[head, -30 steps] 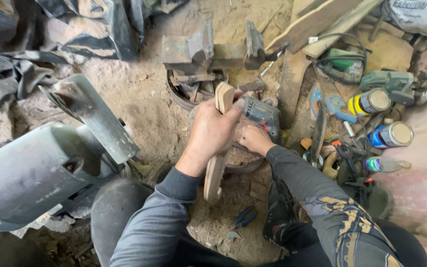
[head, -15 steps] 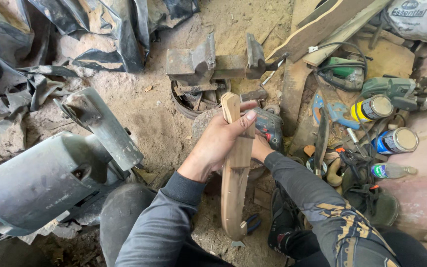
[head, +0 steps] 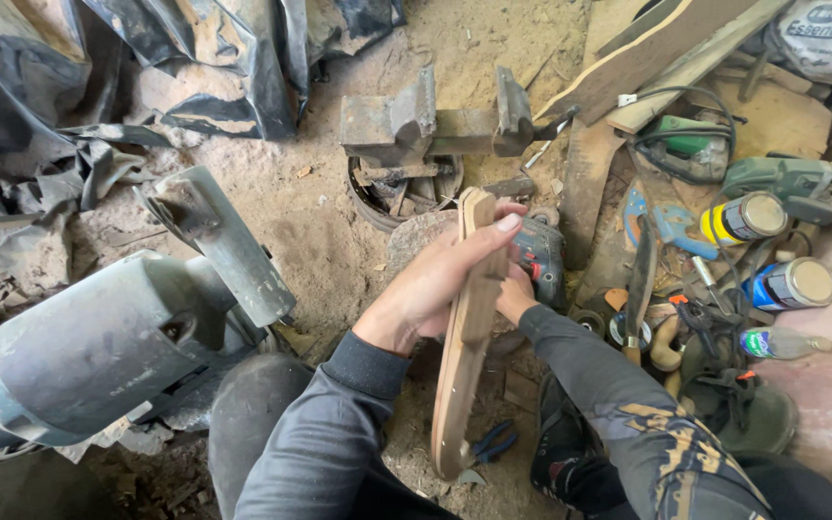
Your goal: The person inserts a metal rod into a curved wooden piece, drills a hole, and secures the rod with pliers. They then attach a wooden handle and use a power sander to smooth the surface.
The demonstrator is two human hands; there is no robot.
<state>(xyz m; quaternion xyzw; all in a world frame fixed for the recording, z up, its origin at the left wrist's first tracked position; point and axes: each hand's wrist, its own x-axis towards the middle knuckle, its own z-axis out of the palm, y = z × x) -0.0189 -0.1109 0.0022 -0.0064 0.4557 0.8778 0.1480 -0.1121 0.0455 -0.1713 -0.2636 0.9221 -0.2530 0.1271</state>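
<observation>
Now left hand (head: 435, 284) grips curved wooden piece (head: 461, 356) upright; right hand (head: 514, 297) behind it, grip unclear, by power drill (head: 539, 255).

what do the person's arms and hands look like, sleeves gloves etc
Both hands are bare, with no gloves, rings or watch visible. The left hand comes out of a plain dark grey long sleeve with a darker ribbed cuff. The right hand is mostly hidden; its sleeve is the same dark grey but bears mustard-yellow and pale blotchy print or stains toward the upper arm.
</observation>
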